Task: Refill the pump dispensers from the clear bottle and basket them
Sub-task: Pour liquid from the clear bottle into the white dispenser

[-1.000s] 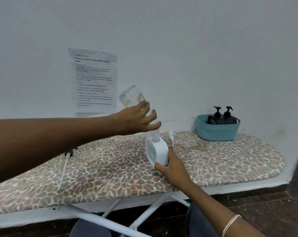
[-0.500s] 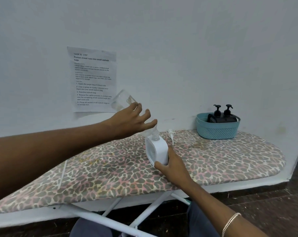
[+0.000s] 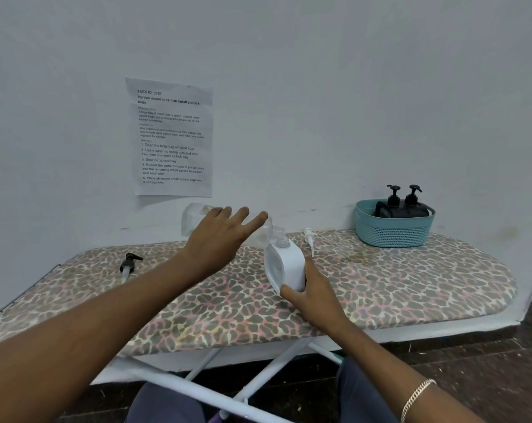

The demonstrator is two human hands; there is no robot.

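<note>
Left hand (image 3: 219, 236) holding tilted clear bottle (image 3: 194, 219), thumb hidden, bottle mostly covered, right hand (image 3: 312, 296) gripping white dispenser (image 3: 284, 265), mouths touching unclear

The left hand (image 3: 219, 239) hides most of the blurred clear bottle (image 3: 193, 218) just above the white dispenser (image 3: 286, 265), whose base the right hand (image 3: 313, 297) covers.

wall sheet (image 3: 171, 138) reads "task id: 3797, portion mixed nuts".
</note>
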